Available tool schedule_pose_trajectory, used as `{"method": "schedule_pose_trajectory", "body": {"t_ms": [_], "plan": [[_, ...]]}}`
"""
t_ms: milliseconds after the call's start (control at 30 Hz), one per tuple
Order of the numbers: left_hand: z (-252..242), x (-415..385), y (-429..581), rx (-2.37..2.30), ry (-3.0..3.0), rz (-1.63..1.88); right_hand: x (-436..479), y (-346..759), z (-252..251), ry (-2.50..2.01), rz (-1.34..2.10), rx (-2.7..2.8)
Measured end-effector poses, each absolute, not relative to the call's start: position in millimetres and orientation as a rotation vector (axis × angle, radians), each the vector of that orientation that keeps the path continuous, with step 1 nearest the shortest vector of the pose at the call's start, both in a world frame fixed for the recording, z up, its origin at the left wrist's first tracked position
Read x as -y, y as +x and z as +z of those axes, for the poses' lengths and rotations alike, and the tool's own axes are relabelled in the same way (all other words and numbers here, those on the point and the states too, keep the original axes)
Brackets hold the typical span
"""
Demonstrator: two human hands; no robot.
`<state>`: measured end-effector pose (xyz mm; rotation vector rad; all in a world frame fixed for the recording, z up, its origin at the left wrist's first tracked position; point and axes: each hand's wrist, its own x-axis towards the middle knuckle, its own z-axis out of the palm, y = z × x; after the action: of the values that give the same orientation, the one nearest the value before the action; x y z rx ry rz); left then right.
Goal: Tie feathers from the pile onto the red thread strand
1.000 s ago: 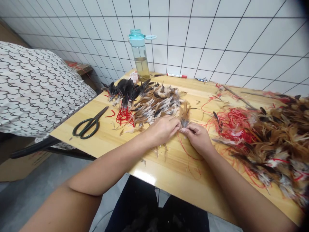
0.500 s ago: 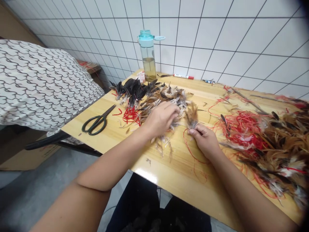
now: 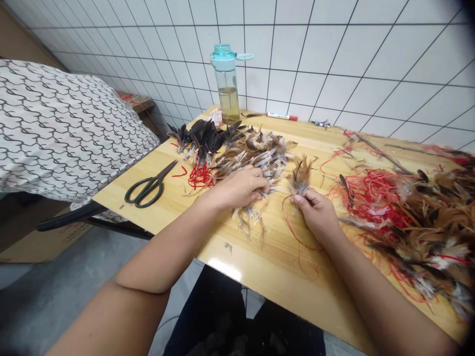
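In the centre of the frame we are pinching a small feather bundle (image 3: 300,175) by its quills in our right hand (image 3: 315,212). The fingers are closed tight around it and the tuft is standing up above them. A red thread (image 3: 293,232) is trailing from under that hand across the table (image 3: 267,272) toward the lower edge. Just to the left, our left hand (image 3: 237,188) is curling its fingers down over the near edge of the loose feather pile (image 3: 256,151), gripping some feathers. Scissors (image 3: 148,187) are lying at centre left. A water bottle (image 3: 227,81) is standing at top centre, and a feather heap (image 3: 419,217) is filling the right side.
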<state>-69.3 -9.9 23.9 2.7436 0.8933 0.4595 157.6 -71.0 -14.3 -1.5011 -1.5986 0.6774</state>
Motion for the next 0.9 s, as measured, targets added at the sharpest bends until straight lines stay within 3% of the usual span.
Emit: {"method": "schedule_pose_trajectory", "body": {"t_ms": [433,900], "plan": [[30,22,-51,-0.774,2.597,0.854,71,157,-15,-1.501,0.805,1.593],[18,30,-31,-0.568,2.727,0.865,70,158,-13,-1.413,0.938,1.6]]}}
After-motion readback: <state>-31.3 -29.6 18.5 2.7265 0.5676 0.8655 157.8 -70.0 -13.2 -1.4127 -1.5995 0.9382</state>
